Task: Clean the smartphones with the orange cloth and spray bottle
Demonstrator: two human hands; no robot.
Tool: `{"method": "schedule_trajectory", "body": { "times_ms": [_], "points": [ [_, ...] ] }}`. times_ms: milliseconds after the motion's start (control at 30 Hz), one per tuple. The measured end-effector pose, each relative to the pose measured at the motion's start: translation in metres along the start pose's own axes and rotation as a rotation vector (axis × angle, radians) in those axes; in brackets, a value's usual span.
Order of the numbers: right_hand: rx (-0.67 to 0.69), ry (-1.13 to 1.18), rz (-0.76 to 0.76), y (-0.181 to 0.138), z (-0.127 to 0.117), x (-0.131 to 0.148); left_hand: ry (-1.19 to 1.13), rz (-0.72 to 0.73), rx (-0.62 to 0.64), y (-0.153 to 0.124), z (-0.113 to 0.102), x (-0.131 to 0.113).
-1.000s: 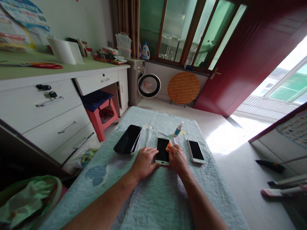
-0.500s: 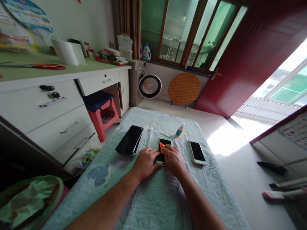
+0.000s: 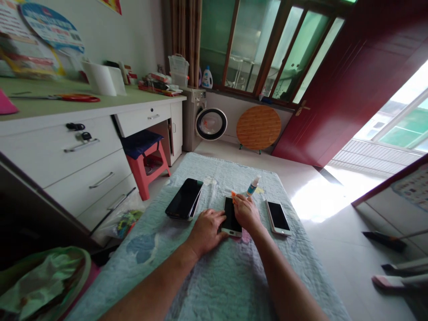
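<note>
A white-framed smartphone (image 3: pixel 230 217) lies face up on the cloth-covered table, its dark screen partly covered by my right hand. My left hand (image 3: pixel 207 227) grips it along the left and lower-left edge, fingertips on the rim and thumb near the bottom corner. My right hand (image 3: pixel 246 211) is closed on a small orange cloth (image 3: pixel 233 195), pressed at the phone's upper right; most of the cloth is hidden under the fingers. Just beyond that hand stands a small spray bottle (image 3: pixel 253 185) with a white cap.
Stacked dark phones (image 3: pixel 185 199) lie to the left, and another white phone (image 3: pixel 278 218) lies to the right. A pale blue quilted cloth (image 3: pixel 150 285) covers the table. A red stool (image 3: pixel 147 165), white drawers (image 3: pixel 83 165) and a waste bin (image 3: pixel 85 272) stand on the left.
My right hand has slid the orange cloth up and to the right across the phone, uncovering more of its screen and bottom edge. My left hand stays at the phone's left side.
</note>
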State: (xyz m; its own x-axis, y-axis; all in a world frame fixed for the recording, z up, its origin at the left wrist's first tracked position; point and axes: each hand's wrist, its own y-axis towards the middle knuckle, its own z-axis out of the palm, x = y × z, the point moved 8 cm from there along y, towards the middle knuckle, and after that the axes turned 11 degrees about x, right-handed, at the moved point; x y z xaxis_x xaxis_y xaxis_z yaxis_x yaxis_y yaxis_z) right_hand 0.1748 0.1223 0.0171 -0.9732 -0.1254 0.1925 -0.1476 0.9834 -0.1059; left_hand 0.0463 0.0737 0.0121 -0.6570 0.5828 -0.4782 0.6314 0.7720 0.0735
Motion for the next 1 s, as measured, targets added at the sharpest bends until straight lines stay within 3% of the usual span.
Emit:
{"method": "schedule_trajectory", "body": {
  "times_ms": [500,800,1000],
  "points": [
    [0.007,0.011,-0.242,0.005,-0.001,0.033,-0.025,0.010,0.003,0.001,-0.005,-0.006],
    [-0.032,0.023,-0.058,0.009,-0.002,0.012,-0.036,0.012,-0.007,0.002,-0.006,-0.005],
    [-0.007,0.054,-0.198,0.004,0.000,0.026,-0.073,0.021,-0.014,0.001,-0.006,-0.006]
  ]
}}
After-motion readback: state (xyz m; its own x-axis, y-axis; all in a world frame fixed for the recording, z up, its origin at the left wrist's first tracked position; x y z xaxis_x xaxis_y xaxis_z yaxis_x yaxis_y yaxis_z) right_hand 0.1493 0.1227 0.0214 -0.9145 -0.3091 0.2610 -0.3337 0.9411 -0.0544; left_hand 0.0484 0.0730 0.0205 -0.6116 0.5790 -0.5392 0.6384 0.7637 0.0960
